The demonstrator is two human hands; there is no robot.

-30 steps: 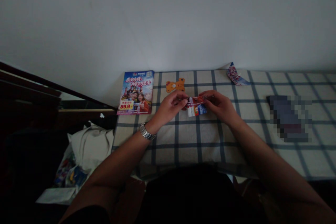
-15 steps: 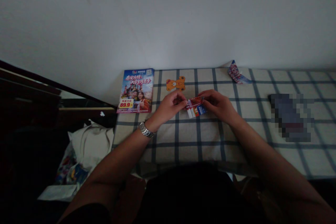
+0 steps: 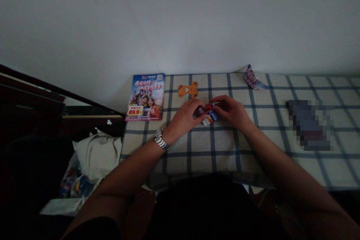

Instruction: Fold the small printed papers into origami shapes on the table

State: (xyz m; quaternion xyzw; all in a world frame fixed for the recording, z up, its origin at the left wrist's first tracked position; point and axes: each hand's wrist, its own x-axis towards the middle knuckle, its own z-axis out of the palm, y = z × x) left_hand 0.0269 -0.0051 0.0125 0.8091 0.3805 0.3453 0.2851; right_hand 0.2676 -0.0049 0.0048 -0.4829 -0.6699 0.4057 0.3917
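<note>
Hands nearly closed, fingertips pinching: left hand [image 3: 189,114] and right hand [image 3: 232,112] both grip a small folded printed paper [image 3: 213,116], low over the plaid-covered desk [image 3: 225,144], nearer the body than the bear figure [image 3: 188,90]. Left has just slid inward, hiding more paper; likely working a fold, crease unclear.

Small folded printed paper [image 3: 212,116], red above, blue and white below, slanted, over the checked cloth [image 3: 180,150]
</note>
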